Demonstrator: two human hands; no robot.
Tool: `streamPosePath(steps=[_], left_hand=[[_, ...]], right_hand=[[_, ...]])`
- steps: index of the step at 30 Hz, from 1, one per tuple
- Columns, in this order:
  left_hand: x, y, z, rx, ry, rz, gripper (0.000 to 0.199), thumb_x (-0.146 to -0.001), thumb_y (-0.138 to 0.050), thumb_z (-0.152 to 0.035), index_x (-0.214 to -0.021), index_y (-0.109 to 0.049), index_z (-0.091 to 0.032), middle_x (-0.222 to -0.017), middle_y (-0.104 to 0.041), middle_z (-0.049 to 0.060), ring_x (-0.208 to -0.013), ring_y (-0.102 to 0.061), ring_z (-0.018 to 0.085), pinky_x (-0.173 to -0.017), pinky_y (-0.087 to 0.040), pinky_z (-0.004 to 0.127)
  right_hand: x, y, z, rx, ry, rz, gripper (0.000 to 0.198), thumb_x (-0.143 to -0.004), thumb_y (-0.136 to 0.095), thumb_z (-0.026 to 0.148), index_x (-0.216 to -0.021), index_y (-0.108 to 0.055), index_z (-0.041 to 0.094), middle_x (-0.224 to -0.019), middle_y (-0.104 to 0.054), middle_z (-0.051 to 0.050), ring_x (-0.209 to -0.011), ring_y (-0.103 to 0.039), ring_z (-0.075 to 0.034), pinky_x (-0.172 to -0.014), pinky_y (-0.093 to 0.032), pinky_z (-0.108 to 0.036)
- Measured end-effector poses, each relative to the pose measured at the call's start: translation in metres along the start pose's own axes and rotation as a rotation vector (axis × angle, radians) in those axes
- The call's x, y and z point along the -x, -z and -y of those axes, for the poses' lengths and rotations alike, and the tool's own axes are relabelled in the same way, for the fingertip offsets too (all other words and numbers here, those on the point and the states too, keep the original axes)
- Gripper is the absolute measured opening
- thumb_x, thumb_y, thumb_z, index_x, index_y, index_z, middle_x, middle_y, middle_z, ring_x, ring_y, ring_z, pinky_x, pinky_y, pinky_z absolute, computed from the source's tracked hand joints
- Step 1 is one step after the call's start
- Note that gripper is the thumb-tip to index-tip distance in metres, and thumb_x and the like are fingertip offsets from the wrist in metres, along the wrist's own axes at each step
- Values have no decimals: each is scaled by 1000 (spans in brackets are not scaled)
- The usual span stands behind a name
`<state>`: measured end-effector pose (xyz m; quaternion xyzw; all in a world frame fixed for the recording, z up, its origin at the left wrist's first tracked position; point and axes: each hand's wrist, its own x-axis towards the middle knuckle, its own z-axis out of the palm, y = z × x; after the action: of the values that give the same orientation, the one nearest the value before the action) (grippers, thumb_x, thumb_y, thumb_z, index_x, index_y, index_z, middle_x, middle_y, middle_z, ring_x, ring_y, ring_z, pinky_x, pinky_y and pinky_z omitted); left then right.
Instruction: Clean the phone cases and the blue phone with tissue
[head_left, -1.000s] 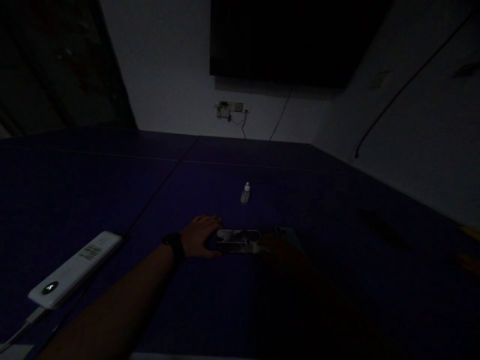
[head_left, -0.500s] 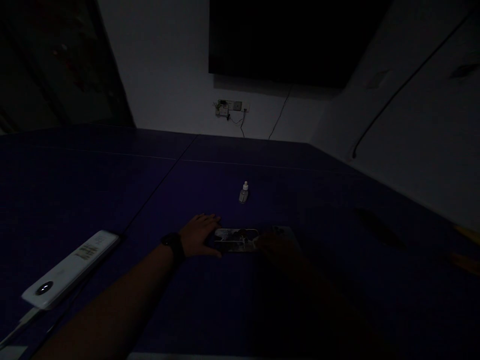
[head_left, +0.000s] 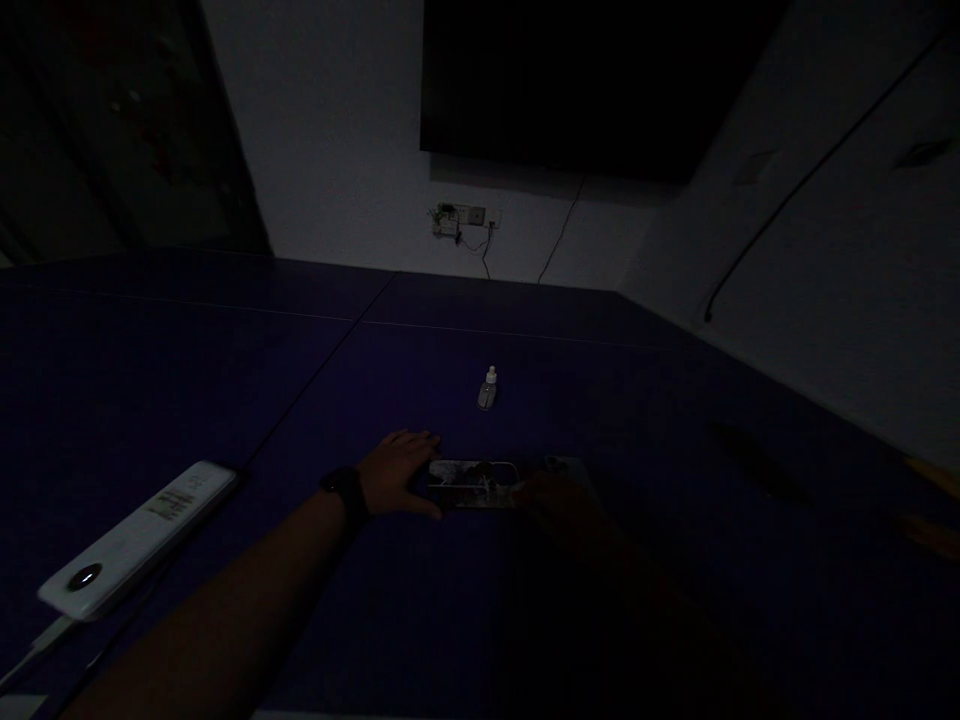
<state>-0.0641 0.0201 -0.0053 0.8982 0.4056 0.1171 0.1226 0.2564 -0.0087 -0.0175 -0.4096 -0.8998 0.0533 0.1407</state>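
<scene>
The left hand [head_left: 396,474] is resting on the table [head_left: 360,600] with its grip wide, at the left end of a patterned flat case [head_left: 474,483], which is lying lengthwise along the near edge, set inward from it. The right hand [head_left: 555,500] is resting at the case's right end — darkness is hiding its grip state. A small bottle [head_left: 487,390] is standing beyond, toward the far edge.

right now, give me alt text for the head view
The left hand and right hand are at opposite ends of a flat patterned item on a dark blue surface. Beyond is a small white-capped bottle; a long white device with a cable lies at left.
</scene>
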Motion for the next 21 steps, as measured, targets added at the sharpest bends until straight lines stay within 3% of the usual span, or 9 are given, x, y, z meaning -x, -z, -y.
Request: streamPosePath(steps=[4,11,17,21], left_hand=[[0,-2,1,3,-16,-25,88,-64,-68,-86,-128,-58,-26,-154,-47,15,-144,-40,40,-118,-24,61],[0,-2,1,-3,-9,-28,88,-63,-68,-86,-127,-57,-27,-153,-49,14,-144,-41,39,-118,-26,60],[0,-3,1,3,-16,-37,88,-64,-68,-86,-127,-57,-26,-153,-48,16,-144,-40,40,-118,-25,60],[0,-4,2,10,-9,-23,86,-67,-67,-84,-128,-56,-24,-154,-48,16,-144,-40,40,-117,-25,61]], right_hand=[[-4,-1,10,-25,46,-8,27,-97,-49,15,-104,-74,21,-113,-74,-9,-104,-69,-21,-92,-55,-35],[0,10,-2,18,-12,64,24,-96,-51,16,-97,-75,19,-101,-75,-9,-93,-71,-22,-84,-57,-36],[-8,-2,8,34,70,-46,31,-97,-46,12,-102,-75,22,-110,-75,-8,-104,-69,-21,-94,-55,-36],[-5,2,-4,28,40,-1,28,-96,-49,13,-102,-75,23,-108,-76,-7,-101,-70,-21,-92,-56,-38]])
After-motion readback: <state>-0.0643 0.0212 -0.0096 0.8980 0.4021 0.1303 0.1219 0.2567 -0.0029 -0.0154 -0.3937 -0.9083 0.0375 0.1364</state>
